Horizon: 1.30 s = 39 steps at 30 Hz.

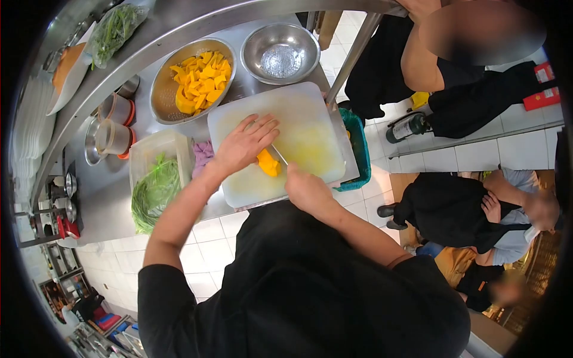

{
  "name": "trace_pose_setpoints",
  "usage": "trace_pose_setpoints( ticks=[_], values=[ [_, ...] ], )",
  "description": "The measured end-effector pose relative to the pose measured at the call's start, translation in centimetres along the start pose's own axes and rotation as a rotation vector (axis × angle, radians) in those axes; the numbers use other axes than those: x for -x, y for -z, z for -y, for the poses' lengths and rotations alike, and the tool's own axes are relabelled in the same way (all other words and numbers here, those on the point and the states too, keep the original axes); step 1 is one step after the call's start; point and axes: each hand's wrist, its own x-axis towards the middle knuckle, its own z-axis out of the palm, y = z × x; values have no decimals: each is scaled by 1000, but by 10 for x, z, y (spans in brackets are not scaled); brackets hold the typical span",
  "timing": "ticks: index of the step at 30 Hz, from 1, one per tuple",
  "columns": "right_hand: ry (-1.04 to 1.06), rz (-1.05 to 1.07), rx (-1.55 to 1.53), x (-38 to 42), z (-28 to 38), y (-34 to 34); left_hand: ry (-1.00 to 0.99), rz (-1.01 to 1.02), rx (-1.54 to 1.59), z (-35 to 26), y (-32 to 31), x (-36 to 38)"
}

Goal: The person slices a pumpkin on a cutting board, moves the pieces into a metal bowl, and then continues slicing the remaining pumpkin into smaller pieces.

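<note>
My right hand is wrapped round the handle of a knife, whose blade points up and left across a white cutting board. Under the blade's left side lies a piece of orange pumpkin. My left hand is stretched flat over the board at the far end of the blade, fingers extended, and hides the knife's tip. Yellow stains mark the board to the right of the blade. Behind the board, a perforated metal colander holds many cut pumpkin pieces.
An empty steel bowl stands behind the board. To the left are a plastic tub of bagged greens and a purple cloth. A teal-lined bin is beside the counter's right edge. A metal shelf runs overhead. Several people stand at right.
</note>
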Motion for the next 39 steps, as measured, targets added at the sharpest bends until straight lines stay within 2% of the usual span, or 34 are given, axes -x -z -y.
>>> trace_pose_setpoints(
  ticks=[3,10,14,16,17,19,21,22,24,25,27,28,30,32,34,35,36,37,38,39],
  values=[
    [18,4,35,-5,-8,-20,-92,103,90,15,-23,12],
    [-4,27,42,-13,-1,-17,-46,-14,216,20,-57,15],
    [10,32,59,-34,-20,-59,-38,14,202,25,-82,41],
    [95,-26,79,-33,-18,-59,-48,18,218,30,-74,36],
    [37,64,16,-35,-23,-56,-45,22,172,26,-74,34],
    [19,47,-67,-48,-39,-58,-47,12,104,21,-55,21],
    [-9,47,-163,-50,-56,-60,191,-97,36,4,-40,22],
    [21,49,-201,-51,-64,-53,184,-96,35,-1,-44,26],
    [47,49,-240,-52,-76,-40,688,-436,333,-8,-67,34],
    [39,38,-260,-50,-78,-32,687,-434,336,-10,-84,37],
    [26,15,-272,-51,-84,-24,1014,-310,1075,-11,-109,34],
    [52,11,-261,-54,-90,-22,1001,-313,1083,-14,-112,32],
    [60,-23,-239,-59,-100,-20,824,-164,677,-21,-114,23],
    [93,-23,-234,-65,-101,-24,805,-242,610,-19,-131,15],
    [131,-69,-266,-80,-112,-43,876,-261,830,-11,-150,14],
    [97,-48,-260,-81,-106,-38,880,-345,884,-17,-140,11],
    [82,-41,-284,-82,-100,-34,925,-262,837,-32,-95,3],
    [69,-34,-234,-81,-93,-29,883,-359,835,-25,-115,12],
    [61,-19,-185,-79,-88,-22,761,-422,819,-22,-119,21],
    [57,-21,-187,-74,-85,-13,745,-430,751,-27,-114,23]
  ],
)
